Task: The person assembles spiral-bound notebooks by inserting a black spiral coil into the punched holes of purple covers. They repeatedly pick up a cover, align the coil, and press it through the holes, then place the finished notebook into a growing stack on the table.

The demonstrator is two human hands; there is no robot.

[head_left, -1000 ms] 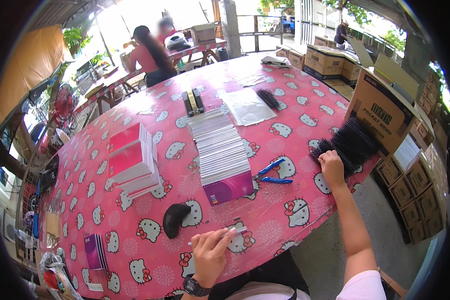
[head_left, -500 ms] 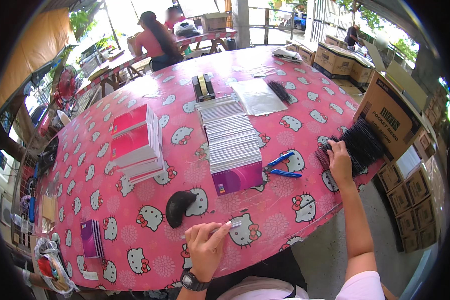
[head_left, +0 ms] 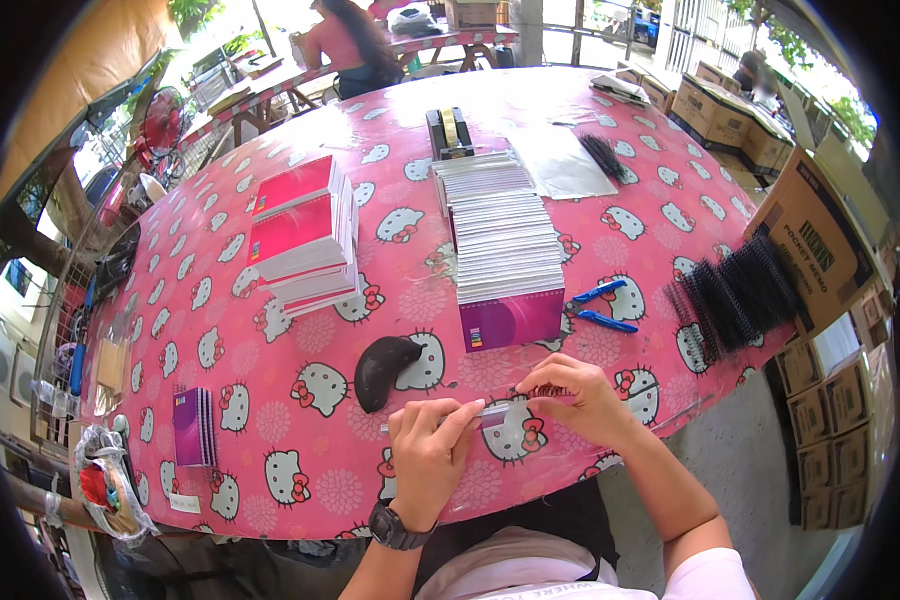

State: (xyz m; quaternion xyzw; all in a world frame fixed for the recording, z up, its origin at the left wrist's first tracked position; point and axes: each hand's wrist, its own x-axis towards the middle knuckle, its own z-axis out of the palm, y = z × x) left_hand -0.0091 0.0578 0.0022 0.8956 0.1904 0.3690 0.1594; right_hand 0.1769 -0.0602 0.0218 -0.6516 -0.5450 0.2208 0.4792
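Observation:
My left hand (head_left: 428,458), with a black wristwatch, pinches a thin memo pad (head_left: 494,411) seen nearly edge-on near the table's front edge. Just right of it, my right hand (head_left: 585,402) closes its fingertips on a dark reddish spiral binding coil (head_left: 548,391), close to the pad's end. My fingers cover part of both. Behind my hands lies a black curved object (head_left: 384,372). Beyond it, a long row of memo pads (head_left: 508,250) stands with a purple cover facing me. Blue-handled pliers (head_left: 604,306) lie open to the row's right.
Stacked red-covered pads (head_left: 300,240) stand at left, with spiral-bound purple notebooks (head_left: 194,428) nearer. Black coils (head_left: 735,300) are heaped by a cardboard box (head_left: 805,240) at right. A tape dispenser (head_left: 450,134) and a clear plastic sheet (head_left: 562,163) lie farther back. Another person (head_left: 345,50) sits beyond.
My right hand has come from the coil heap to beside my left hand, bringing a coil. My left hand still grips the pad. The whole view has shifted slightly.

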